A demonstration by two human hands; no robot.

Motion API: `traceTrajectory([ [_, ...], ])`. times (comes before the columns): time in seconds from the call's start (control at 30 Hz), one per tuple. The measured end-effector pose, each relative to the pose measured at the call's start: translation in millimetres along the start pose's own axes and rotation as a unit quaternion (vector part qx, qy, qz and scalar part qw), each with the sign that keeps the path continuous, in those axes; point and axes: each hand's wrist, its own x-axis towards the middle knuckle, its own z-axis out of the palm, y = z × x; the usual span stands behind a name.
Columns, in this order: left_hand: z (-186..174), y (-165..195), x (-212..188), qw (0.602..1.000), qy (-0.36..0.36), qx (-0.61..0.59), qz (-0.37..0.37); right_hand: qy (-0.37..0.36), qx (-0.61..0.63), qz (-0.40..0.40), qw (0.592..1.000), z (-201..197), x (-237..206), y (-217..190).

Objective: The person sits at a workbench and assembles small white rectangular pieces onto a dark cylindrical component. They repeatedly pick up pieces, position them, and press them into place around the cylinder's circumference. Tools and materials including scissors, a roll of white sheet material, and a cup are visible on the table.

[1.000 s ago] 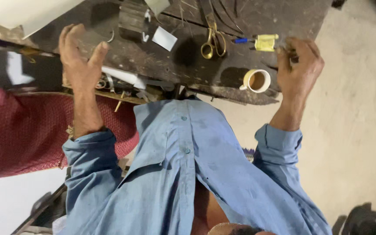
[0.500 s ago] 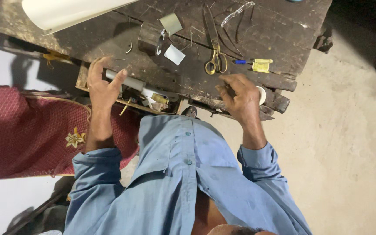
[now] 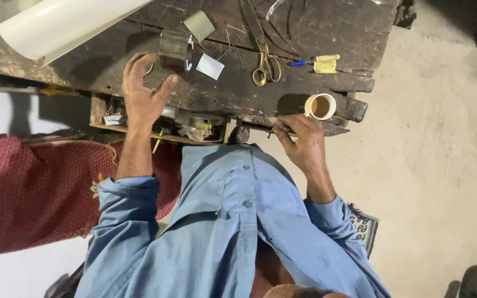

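My left hand point(image 3: 142, 94) hovers over the near part of the dark wooden workbench point(image 3: 238, 94), fingers spread, holding nothing. It is just in front of a dark metal block point(image 3: 173, 48) and a small white card point(image 3: 210, 66). My right hand point(image 3: 302, 146) rests at the bench's front edge, its fingers closed on a thin dark rod point(image 3: 274, 131). Just beyond that hand stands a cream cup point(image 3: 320, 106) of brown liquid. Yellow-handled scissors point(image 3: 263, 65) lie further back on the bench.
A big white roll point(image 3: 62, 25) lies at the bench's far left. A yellow and blue tool point(image 3: 318, 63) lies by the scissors. An open drawer point(image 3: 155, 129) of small items sits under the bench. A red mat point(image 3: 28, 193) is on my left, concrete floor point(image 3: 437, 154) on my right.
My left hand lifted from the drawer edge to above the benchtop and opened out. My right hand drew back from the cup to the bench's front edge, uncovering the cup.
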Motion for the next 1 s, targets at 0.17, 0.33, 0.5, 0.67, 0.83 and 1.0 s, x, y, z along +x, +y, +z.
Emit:
traceTrajectory([
  [0.17, -7, 2, 12, 1.000, -0.008, -0.025, 0.003, 0.004, 0.091, -0.014, 0.996, 24, 15, -32],
  [0.33, -29, -11, 10, 0.998, -0.054, -0.016, -0.005, -0.004, 0.378, -0.166, 0.911, 18, 48, -86],
  [0.5, -53, -37, 6, 0.997, -0.061, -0.036, 0.013, 0.006, 0.421, -0.266, 0.867, 27, 102, -126],
  [0.67, -66, -63, -3, 0.997, -0.075, -0.025, 0.023, 0.031, 0.393, -0.230, 0.890, 54, 111, -156],
  [0.83, -64, -79, -3, 0.982, -0.107, -0.142, -0.059, 0.013, 0.132, -0.207, 0.969, 88, 108, -154],
  [1.0, -55, -91, 17, 0.951, -0.152, -0.243, -0.112, -0.075, 0.109, -0.053, 0.990, 139, 75, -147],
])
